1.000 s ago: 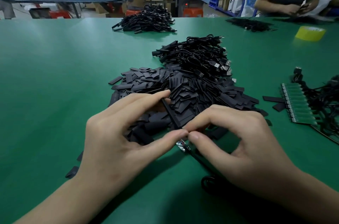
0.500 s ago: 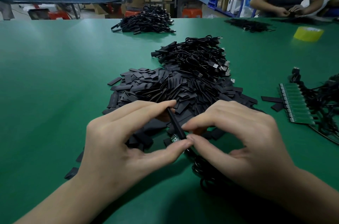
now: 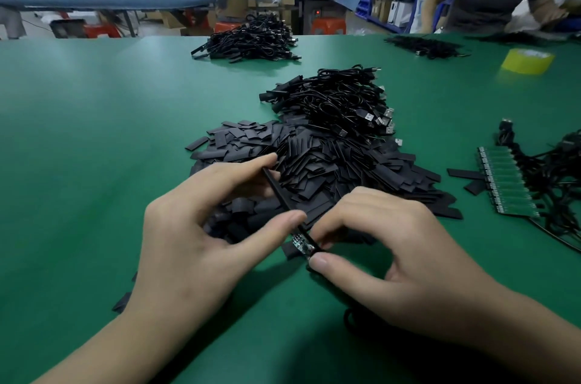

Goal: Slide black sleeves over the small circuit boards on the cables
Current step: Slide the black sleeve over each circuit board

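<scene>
My left hand pinches a flat black sleeve between thumb and forefinger, edge-on and tilted. Its lower end meets a small circuit board whose chips show between my two thumbs. My right hand pinches the board's cable end; the cable loops out below that wrist. Just beyond my hands lies a big heap of loose black sleeves, and behind it a pile of black USB cables.
A green panel of joined circuit boards with tangled cables lies at the right. Another cable pile sits at the far edge of the green table, a yellow tape roll far right. People work at the back and at the far right.
The sleeve has slid back up off the board: half a second ago the board was almost covered, now most of it shows. Both hands shifted slightly toward me.
</scene>
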`<state>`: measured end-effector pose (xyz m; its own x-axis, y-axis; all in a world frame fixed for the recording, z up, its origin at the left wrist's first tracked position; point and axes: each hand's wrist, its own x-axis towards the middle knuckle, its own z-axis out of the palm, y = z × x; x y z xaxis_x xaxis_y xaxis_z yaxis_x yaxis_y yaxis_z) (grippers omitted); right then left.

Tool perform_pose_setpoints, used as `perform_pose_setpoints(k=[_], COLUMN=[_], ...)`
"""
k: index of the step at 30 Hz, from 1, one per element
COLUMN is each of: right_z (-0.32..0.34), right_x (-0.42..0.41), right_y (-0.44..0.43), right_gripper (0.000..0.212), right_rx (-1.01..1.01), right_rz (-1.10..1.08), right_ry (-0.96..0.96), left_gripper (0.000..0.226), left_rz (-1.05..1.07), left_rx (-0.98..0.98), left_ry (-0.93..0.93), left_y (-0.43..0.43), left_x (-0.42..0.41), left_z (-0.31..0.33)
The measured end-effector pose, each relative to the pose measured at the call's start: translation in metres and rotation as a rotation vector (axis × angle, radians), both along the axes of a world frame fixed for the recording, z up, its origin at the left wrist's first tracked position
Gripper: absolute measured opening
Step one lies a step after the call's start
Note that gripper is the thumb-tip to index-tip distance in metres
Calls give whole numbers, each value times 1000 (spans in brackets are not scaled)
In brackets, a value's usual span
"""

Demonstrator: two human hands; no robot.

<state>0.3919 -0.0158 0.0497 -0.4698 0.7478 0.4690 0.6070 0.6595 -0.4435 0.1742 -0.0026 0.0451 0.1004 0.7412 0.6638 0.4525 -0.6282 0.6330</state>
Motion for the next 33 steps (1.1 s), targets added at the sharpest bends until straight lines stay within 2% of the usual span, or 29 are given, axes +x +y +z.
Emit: perform_pose_setpoints(k=[3, 6, 9, 11, 13, 17, 21, 26, 30, 33], right_z=[-1, 0, 4, 8, 17, 42, 83, 128, 117, 81], right_x=[1, 3, 9, 16, 26, 44, 42, 23, -2, -14], right_y=[2, 3, 7, 14, 27, 74, 145, 225, 206, 141], right_gripper=[10, 5, 12, 11, 11, 15, 10, 26, 24, 17], right_rx=[-5, -17, -55, -117, -153, -47, 76, 110, 104, 89], right_rz=[-33, -70, -163, -226, -285, -439, -519, -589, -482, -318], right_ry=[-57, -27, 145, 311, 396, 192, -31, -272, -318, -322], left_gripper=[54, 69, 87, 87, 77, 43, 41, 42, 28, 37], left_rz=[12, 41, 88, 88, 82, 92, 98, 66, 49, 41], left_rx=[-42, -101, -160, -171, -156, -74, -74, -107, -68, -85], left_ry=[-33, 55, 192, 242, 257, 309, 425, 580, 659, 733], left_y=[3, 6, 7, 6, 5, 6, 5, 1, 3, 6], left_x=[-1, -1, -1, -1, 0, 2, 3, 4, 0, -2], left_z=[-3, -5, -9, -13, -15, -16, -16, -16, -18, -21])
